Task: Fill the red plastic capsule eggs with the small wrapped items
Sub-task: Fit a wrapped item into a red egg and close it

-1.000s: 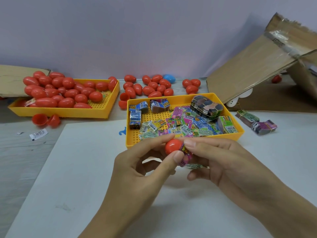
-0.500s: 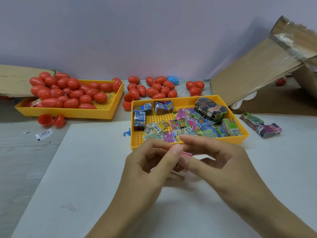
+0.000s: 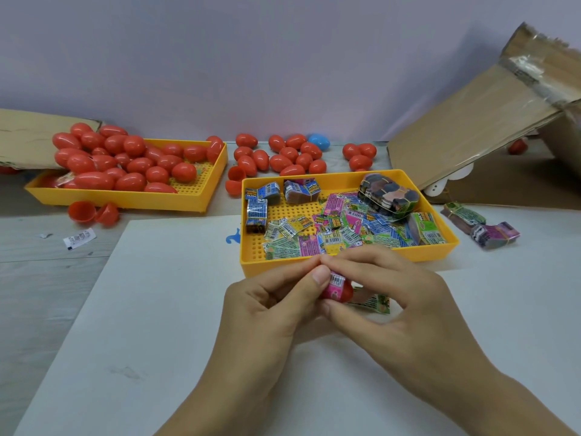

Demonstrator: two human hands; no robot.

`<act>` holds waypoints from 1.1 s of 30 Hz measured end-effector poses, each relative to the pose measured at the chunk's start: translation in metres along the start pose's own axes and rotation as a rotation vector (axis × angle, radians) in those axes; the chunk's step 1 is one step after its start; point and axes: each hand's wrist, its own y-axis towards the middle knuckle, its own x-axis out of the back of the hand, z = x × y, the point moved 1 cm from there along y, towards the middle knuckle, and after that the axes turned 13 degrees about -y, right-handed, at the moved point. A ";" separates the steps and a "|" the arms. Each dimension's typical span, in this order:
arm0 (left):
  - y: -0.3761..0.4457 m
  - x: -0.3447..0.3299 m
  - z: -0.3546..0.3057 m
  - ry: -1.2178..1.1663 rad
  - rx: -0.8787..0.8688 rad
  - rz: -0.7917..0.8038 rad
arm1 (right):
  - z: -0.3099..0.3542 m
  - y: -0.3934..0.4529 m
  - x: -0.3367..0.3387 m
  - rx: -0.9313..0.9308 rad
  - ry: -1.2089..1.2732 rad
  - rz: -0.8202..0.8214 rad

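Observation:
Both hands meet above the white sheet (image 3: 157, 325), just in front of the near yellow tray (image 3: 345, 261). My left hand (image 3: 270, 306) and my right hand (image 3: 393, 303) pinch a red capsule egg half (image 3: 345, 292) with a pink wrapped item (image 3: 335, 283) sticking out of it. A green wrapped item (image 3: 375, 303) lies under my right fingers. The near tray holds several loose wrapped items (image 3: 333, 231) and bundled packs. A second yellow tray (image 3: 201, 196) at the back left is piled with red eggs (image 3: 125, 165).
Loose red eggs (image 3: 283, 155) and one blue egg (image 3: 319, 141) lie by the wall. Two open red halves (image 3: 92, 211) sit left of the sheet. Tilted cardboard box (image 3: 471, 130) at right; banded packs (image 3: 481, 226) beside the near tray. A paper scrap (image 3: 78, 239) lies at left.
The egg half was held up with its red dome showing; my hands closed over it, then turned it, and now a pink wrapped item shows in its mouth.

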 end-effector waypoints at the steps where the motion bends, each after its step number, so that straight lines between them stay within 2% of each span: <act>1: -0.001 -0.001 0.000 0.006 -0.003 0.008 | -0.001 0.000 0.000 0.005 -0.009 0.012; 5: 0.001 -0.001 -0.003 -0.002 0.006 -0.003 | -0.002 0.001 0.000 0.013 -0.007 0.022; 10: 0.003 -0.002 -0.005 -0.106 0.131 0.031 | 0.000 0.001 0.001 -0.026 0.009 -0.004; 12: 0.004 0.001 -0.005 -0.115 0.118 0.007 | 0.000 0.002 0.002 -0.136 0.109 0.044; 14: 0.005 0.003 -0.004 -0.105 0.051 0.001 | 0.001 0.005 0.004 -0.340 0.309 0.090; 17: 0.006 0.002 -0.003 -0.033 -0.092 0.088 | 0.005 0.011 0.008 -0.522 0.513 0.219; 20: 0.003 0.001 -0.002 0.048 -0.162 0.182 | 0.006 0.010 0.010 -0.492 0.559 0.254; 22: 0.002 0.002 -0.004 0.079 -0.182 0.222 | 0.005 0.008 0.010 -0.422 0.552 0.200; 25: 0.001 0.002 -0.008 0.153 -0.143 0.176 | 0.005 0.004 0.010 -0.227 0.323 0.030; 28: 0.000 -0.002 -0.010 0.130 0.006 0.134 | 0.007 0.001 0.007 -0.079 0.140 -0.023; 31: 0.000 -0.002 -0.008 0.130 -0.042 0.121 | 0.007 0.000 0.005 -0.044 0.123 0.014; 33: 0.002 0.000 -0.008 0.155 -0.148 0.116 | 0.004 0.003 0.008 -0.119 0.252 0.043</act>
